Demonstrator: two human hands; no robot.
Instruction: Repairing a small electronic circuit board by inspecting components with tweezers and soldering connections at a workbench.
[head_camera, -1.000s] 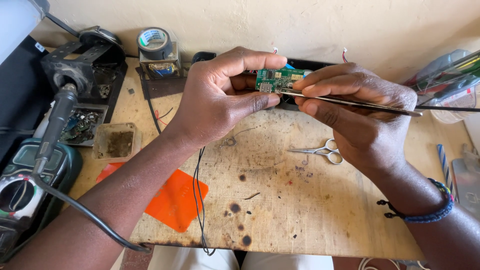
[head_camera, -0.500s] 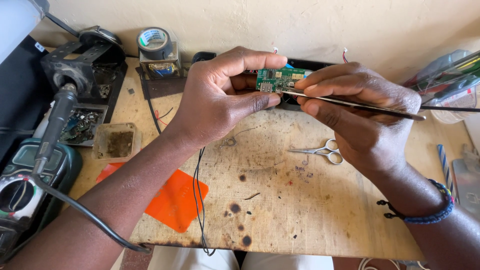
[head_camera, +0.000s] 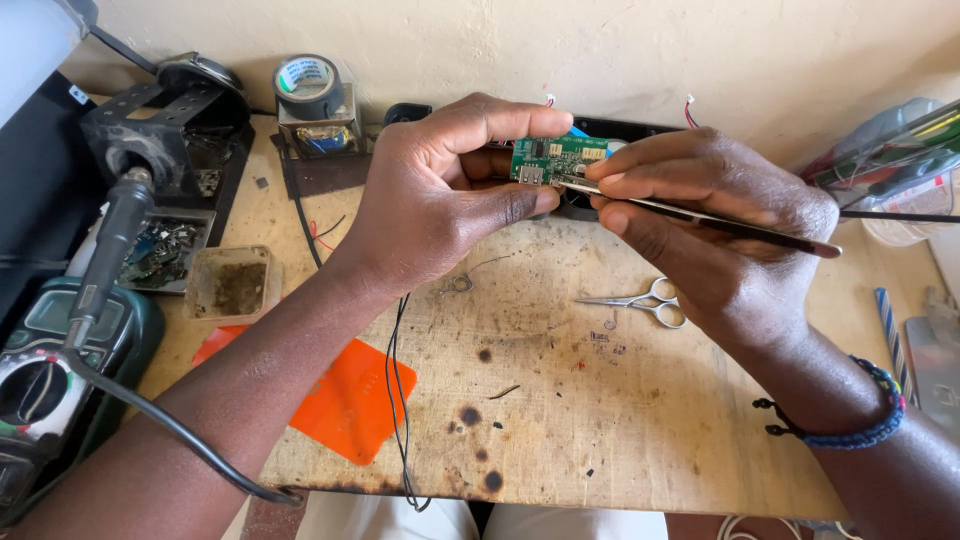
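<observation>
Running along the left edge of the scorched wooden workbench are a dark soldering station with a black-handled iron and a small square tin tray, with an orange plastic sheet at the front edge. Above the bench's rear middle, the left hand pinches a small green rectangular circuit board, long axis left to right, between curled thumb and fingers. From the right, the right hand grips slim metal tweezers, tips touching the board's lower edge. Small steel scissors lie below.
</observation>
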